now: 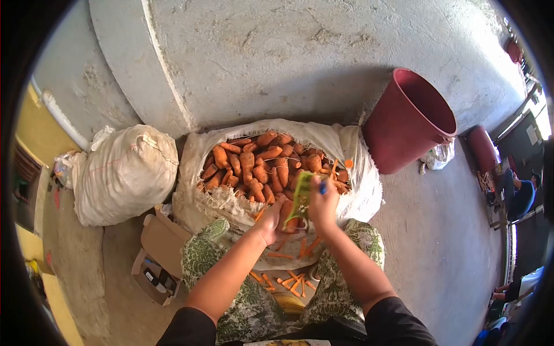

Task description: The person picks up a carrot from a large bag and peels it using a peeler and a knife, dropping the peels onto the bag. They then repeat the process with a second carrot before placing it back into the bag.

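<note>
My left hand [270, 224] is closed round a carrot [290, 214], held just over the near edge of a large open white sack [210, 224]. My right hand [323, 202] grips a flat yellow-green tool [301, 195] with dark markings, partly smeared by motion, and a small blue part shows at the fingers. The tool lies along the carrot and overlaps it in this view; I cannot tell its exact kind. Loose carrots [266, 167] fill the sack beyond both hands. Thin orange peelings [304, 248] are scattered on the sack's near side, below my hands.
A tall red bin [384, 135] leans at the sack's right, against the grey wall [277, 69]. To the left stands a full white sack [124, 179], with an open cardboard box [164, 242] nearer me. More peelings [295, 284] lie between my legs. People sit at the far right.
</note>
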The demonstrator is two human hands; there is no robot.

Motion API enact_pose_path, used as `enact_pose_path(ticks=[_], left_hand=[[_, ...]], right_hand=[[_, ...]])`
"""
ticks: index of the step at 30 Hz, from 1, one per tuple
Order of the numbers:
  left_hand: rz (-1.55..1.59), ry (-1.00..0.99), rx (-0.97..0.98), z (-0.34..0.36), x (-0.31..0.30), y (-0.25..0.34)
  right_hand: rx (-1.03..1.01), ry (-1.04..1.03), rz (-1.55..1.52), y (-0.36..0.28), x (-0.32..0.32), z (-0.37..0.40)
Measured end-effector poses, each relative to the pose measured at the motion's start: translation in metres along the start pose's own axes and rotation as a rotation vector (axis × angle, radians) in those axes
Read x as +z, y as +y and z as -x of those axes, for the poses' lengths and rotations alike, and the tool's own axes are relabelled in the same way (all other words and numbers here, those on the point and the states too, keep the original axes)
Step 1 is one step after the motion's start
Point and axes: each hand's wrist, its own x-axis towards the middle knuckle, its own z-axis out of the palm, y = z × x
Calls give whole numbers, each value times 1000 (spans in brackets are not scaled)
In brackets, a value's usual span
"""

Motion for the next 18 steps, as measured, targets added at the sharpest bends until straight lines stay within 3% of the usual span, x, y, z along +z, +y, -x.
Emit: enact_pose_path(ticks=[1,2,4,6,8,9,11,13,14,15,17,18], left_hand=[[63,-85,8,0,-1,-1],[-5,40,16,-1,3,-4],[-67,16,18,4,5,-1],[-129,-11,28,9,11,2],[-332,-18,-102,16,19,0],[-286,-115,-114,22,19,-4],[-104,13,-90,23,25,-3],[-44,-8,0,9,7,-2],[6,-161,-29,6,-4,1],[7,-162,-29,7,-1,2],[21,-3,14,14,14,5],[-73,83,21,19,25,8]], right_hand=[[-70,-48,167,-34,-2,12],[-115,-36,159,-34,1,13],[-162,-26,148,-33,5,8],[-203,91,327,-21,3,-11],[28,233,364,-18,-11,-47],[17,309,304,-9,-22,-61],[72,283,111,17,-33,-69],[130,169,-56,-22,-28,-38],[75,115,36,-17,-21,-26],[-25,33,26,-12,-12,-13],[-246,5,237,-40,-4,12],[-244,6,238,-38,-3,11]])
